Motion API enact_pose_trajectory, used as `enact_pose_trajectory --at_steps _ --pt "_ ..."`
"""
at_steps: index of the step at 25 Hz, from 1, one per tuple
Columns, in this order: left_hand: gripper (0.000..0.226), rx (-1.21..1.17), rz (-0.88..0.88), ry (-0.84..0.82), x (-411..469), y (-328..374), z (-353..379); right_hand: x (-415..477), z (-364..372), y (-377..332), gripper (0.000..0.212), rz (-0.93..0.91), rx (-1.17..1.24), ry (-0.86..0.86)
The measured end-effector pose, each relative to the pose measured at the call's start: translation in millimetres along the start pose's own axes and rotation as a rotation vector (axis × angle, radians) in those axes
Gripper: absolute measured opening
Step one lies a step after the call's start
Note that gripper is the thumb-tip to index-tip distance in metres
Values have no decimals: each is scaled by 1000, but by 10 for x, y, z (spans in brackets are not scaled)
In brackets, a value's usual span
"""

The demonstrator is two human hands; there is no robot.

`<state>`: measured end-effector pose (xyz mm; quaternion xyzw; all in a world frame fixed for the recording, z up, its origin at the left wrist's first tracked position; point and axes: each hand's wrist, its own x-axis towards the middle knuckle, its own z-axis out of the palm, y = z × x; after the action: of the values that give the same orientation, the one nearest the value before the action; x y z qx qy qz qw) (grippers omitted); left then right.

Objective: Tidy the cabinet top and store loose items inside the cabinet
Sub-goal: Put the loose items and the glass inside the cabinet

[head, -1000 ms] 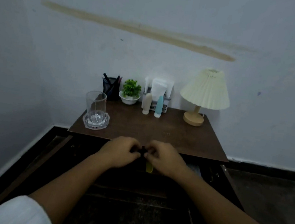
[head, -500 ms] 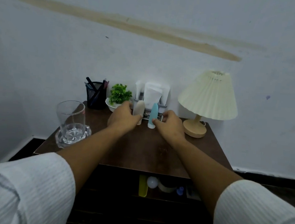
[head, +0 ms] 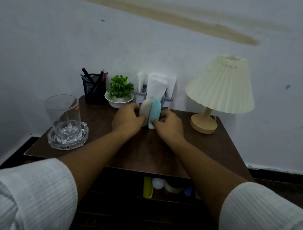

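**Fingers (head: 135, 109) curled round two small bottles**

The left hand (head: 127, 120) grips the beige bottle (head: 145, 106) and the right hand (head: 171, 127) pinches the blue bottle (head: 155, 108). The two are upright and touching side by side, toward the back of the cabinet top (head: 142, 151), just in front of the tissue holder (head: 156, 85). A glass (head: 63, 112) stands at the left and a lamp (head: 219, 90) at the right. Below, the open drawer (head: 120, 183) holds loose things — a yellow item (head: 147, 190), a white ball (head: 157, 183).
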<state>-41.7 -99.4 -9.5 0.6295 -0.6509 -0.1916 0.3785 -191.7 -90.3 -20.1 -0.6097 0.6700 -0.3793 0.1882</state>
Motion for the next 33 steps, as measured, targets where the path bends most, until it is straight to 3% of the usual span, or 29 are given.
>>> enact_pose_trajectory --at_steps 6,11,16,20,25,33 --pt "17 -72 43 -62 -997 -37 -448 -998 -345 -114 30 -62 46 -92" --pt "19 -217 29 -136 -1867 -190 -796 -1809 -404 -159 30 -68 176 -140" --pt "15 -167 28 -250 -2196 -549 -852 -2251 -147 57 34 2 198 -237" --pt "16 -66 -89 -296 -2174 -834 -599 -2241 104 321 29 99 72 -301" --pt "25 23 -220 -237 -1883 -1135 -194 -1984 392 645 29 180 6 -239" --pt "40 -97 -324 -94 -1543 -1392 366 -1520 901 811 33 196 63 -174"
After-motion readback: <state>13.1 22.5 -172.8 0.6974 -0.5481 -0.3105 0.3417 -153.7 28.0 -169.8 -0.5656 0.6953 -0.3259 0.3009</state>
